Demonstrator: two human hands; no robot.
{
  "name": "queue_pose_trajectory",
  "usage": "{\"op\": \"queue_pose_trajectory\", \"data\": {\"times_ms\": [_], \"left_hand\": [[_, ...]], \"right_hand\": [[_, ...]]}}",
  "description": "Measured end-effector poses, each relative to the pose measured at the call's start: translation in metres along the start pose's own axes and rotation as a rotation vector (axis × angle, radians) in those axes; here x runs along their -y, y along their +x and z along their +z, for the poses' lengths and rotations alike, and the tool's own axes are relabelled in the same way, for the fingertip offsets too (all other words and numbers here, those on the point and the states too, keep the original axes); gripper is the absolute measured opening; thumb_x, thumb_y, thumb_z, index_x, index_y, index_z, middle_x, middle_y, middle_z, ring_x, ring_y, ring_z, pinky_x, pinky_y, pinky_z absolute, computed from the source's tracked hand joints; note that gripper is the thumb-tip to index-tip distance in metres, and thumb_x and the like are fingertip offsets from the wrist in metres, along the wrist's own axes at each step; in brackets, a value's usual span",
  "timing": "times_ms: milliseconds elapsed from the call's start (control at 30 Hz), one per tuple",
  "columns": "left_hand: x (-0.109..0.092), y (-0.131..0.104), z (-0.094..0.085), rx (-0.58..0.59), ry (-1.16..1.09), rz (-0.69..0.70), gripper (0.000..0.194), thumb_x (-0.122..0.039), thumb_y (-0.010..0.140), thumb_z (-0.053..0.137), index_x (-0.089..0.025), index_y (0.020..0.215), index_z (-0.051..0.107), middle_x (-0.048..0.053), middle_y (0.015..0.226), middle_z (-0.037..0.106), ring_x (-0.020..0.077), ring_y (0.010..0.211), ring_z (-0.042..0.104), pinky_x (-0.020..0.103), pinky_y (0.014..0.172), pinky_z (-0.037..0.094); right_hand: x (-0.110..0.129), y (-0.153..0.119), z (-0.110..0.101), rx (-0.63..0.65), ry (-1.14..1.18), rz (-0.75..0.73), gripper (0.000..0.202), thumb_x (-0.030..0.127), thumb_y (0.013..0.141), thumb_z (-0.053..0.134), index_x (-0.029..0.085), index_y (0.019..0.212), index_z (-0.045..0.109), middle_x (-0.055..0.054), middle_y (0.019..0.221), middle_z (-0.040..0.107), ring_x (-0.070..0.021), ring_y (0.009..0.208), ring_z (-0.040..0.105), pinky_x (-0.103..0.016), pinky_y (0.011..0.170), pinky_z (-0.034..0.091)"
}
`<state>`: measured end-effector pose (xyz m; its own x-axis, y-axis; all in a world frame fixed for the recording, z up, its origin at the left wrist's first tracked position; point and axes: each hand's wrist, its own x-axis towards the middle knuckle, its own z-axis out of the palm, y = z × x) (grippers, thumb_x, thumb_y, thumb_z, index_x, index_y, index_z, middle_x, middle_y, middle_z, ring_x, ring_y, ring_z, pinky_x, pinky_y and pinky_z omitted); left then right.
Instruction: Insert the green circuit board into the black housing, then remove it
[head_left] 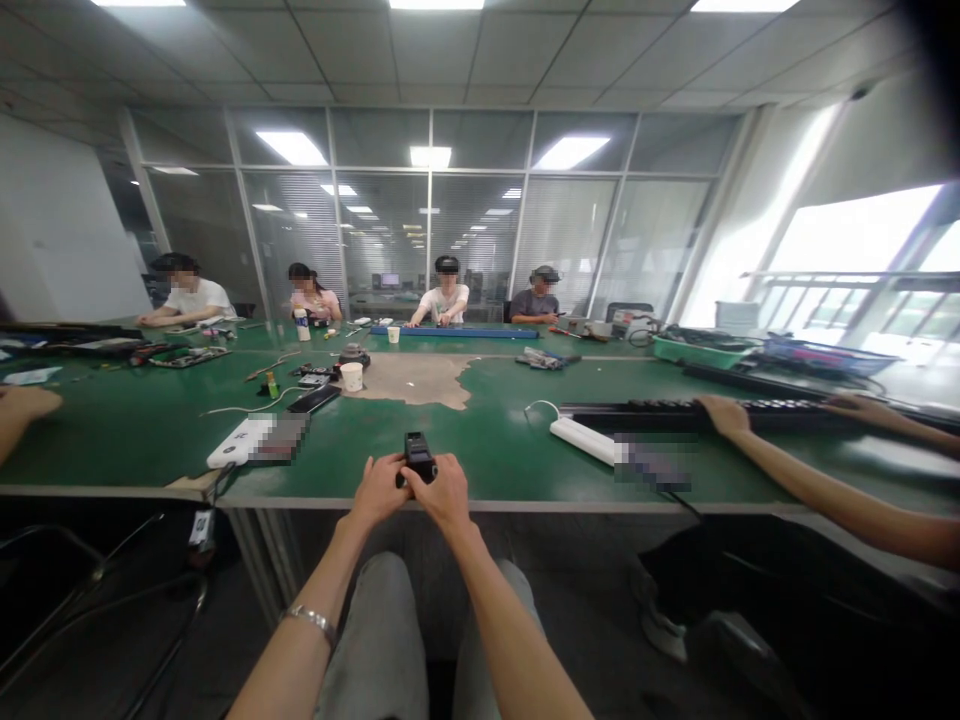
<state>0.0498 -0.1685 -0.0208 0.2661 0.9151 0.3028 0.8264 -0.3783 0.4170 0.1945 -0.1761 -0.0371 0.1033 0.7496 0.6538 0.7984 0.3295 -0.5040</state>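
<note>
Both of my hands are wrapped round a small black boxy device [418, 456] at the near edge of the green table [510, 470]. My left hand [377, 490] closes on its left side, and my right hand [448, 488] grips it from the right with the thumb on its near face. The device's top, with a darker recess, faces up; its exact kind I cannot make out. A bracelet circles my left wrist. Left of my hands lies a white power strip [236, 443]; to the right is another white power strip [585, 440].
A paper cup [351, 377] stands on a brown torn sheet [409, 380]. At right, a co-worker's hands [724, 415] rest by a long black rail [637, 414]. Another person's hand [30, 402] shows at left. Several people sit across. Green and blue baskets [705, 348] hold parts.
</note>
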Motion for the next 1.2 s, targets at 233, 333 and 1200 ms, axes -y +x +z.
{"op": "queue_pose_trajectory", "data": {"times_ms": [233, 333, 1200], "left_hand": [[0.009, 0.004, 0.0, 0.013, -0.037, 0.01, 0.047, -0.029, 0.081, 0.057, -0.03, 0.128, 0.058, 0.006, 0.137, 0.056, 0.0279, 0.128, 0.048, 0.059, 0.111, 0.022], [0.019, 0.01, -0.006, 0.046, -0.046, 0.047, 0.047, -0.028, 0.077, 0.061, -0.03, 0.124, 0.062, 0.003, 0.133, 0.06, 0.0254, 0.124, 0.052, 0.047, 0.11, 0.032], [0.017, 0.02, 0.001, -0.128, 0.178, -0.046, 0.03, -0.033, 0.094, 0.043, -0.025, 0.105, 0.07, 0.006, 0.117, 0.066, 0.0211, 0.11, 0.056, 0.031, 0.093, 0.041]], "right_hand": [[0.004, 0.0, 0.007, -0.016, -0.027, 0.005, 0.042, 0.057, 0.08, 0.063, 0.017, 0.094, 0.063, -0.008, 0.091, 0.062, -0.0222, 0.09, 0.056, -0.03, 0.08, 0.041], [0.005, 0.0, 0.009, -0.013, -0.032, 0.011, 0.04, 0.056, 0.081, 0.061, 0.019, 0.094, 0.063, -0.008, 0.091, 0.062, -0.0223, 0.09, 0.056, -0.03, 0.079, 0.041], [0.02, -0.002, 0.016, -0.087, -0.068, 0.099, 0.038, 0.054, 0.085, 0.056, 0.018, 0.092, 0.065, -0.008, 0.09, 0.063, -0.0209, 0.088, 0.056, -0.028, 0.076, 0.038]]}}
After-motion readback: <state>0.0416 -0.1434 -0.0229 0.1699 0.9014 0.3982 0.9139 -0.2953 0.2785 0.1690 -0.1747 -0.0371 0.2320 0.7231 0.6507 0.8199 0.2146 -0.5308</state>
